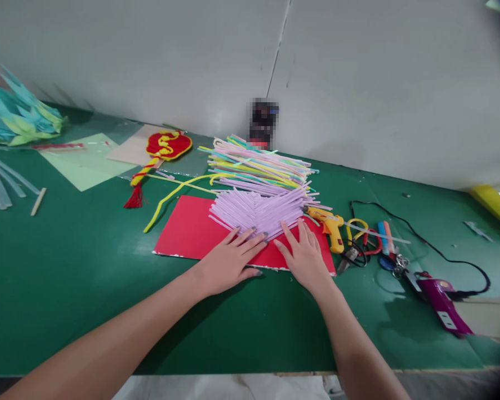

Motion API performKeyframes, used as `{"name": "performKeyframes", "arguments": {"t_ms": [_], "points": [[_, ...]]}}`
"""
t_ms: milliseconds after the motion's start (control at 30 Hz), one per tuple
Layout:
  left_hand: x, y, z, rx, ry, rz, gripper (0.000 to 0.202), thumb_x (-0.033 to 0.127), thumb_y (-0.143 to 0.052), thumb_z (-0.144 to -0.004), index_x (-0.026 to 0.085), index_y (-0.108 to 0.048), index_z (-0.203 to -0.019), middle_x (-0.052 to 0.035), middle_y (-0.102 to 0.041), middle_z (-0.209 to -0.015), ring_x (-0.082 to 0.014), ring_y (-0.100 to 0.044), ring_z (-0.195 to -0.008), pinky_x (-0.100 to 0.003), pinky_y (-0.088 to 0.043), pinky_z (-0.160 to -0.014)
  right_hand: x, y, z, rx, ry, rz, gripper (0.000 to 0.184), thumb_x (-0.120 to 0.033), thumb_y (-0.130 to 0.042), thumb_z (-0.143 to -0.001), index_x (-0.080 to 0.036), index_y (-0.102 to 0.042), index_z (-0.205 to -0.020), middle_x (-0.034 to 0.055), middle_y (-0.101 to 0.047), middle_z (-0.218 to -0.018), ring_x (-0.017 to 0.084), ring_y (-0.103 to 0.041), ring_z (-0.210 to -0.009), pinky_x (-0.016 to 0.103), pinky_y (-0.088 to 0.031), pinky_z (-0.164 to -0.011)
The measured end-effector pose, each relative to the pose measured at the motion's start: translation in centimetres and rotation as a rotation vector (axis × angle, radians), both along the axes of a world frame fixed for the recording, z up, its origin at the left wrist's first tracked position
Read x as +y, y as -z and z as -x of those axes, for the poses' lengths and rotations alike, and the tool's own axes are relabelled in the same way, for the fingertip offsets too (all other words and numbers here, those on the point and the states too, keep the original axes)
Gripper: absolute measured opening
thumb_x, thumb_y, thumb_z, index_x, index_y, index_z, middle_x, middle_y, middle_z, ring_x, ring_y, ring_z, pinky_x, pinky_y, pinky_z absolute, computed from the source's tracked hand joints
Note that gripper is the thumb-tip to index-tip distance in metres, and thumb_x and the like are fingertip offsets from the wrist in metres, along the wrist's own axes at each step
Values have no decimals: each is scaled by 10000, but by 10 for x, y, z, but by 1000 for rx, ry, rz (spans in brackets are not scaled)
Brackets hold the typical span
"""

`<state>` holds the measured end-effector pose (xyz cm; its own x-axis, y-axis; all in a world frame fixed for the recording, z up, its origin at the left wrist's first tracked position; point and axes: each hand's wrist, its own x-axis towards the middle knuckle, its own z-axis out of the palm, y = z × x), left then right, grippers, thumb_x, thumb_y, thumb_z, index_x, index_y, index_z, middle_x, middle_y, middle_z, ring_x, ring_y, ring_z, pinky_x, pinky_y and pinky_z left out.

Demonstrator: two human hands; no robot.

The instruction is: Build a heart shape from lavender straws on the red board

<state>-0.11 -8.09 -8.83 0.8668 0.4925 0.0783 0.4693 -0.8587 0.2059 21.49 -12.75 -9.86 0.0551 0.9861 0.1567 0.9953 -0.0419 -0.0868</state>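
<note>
Purple straw-like strips (256, 208) lie in a V-shaped pattern on a red board (187, 228). My left hand (233, 256) is spread flat, its fingertips on the lower left edge of the strips and its thumb near the board's front edge. On the other side, my right hand (303, 253) also lies with fingers spread, touching the lower right edge of the strips. Neither hand grips anything. Directly behind the pattern is a loose pile of pink, yellow and teal strips (258, 164). A yellow bent strip (173, 191) reaches out to the left.
A yellow glue gun (333, 226), scissors (370, 243) and keys (400, 264) lie at the right, near a purple power strip (444, 305) with a black cable. To the left are a red fan-shaped ornament (169, 145), green paper (85, 161) and teal tissue-like material (16, 111). A wall stands behind.
</note>
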Motion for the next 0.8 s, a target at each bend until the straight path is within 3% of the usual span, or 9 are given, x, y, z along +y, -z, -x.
{"name": "performKeyframes", "arguments": {"t_ms": [200,500,800], "points": [[1,2,0,-13,1,-15,611,556,-235,-934,220,-271,-1442,-50,-317,-1498,-241,-215,-1400,-441,-116,-1132,-1,4,0,9,-29,-25,568,-526,-307,-930,-254,-337,-1428,94,-206,-1536,277,-143,-1412,504,-236,-1094],[2,2,2,-62,-5,-8,606,546,-235,-941,225,-229,-1455,-28,-336,-1490,-206,-209,-1403,-417,-71,-1145,1,1,0,155,51,-44,559,-518,-324,-926,-300,-295,-1440,72,-132,-1555,293,-185,-1400,505,-284,-1075],[3,-3,3,-91,-21,36,524,496,-255,-959,231,-354,-1401,-21,-437,-1430,-177,-291,-1372,-404,-76,-1154,1,2,-4,222,-4,-65,509,-497,-347,-925,-324,-367,-1404,51,-186,-1544,277,-199,-1399,528,-282,-1074]]}}
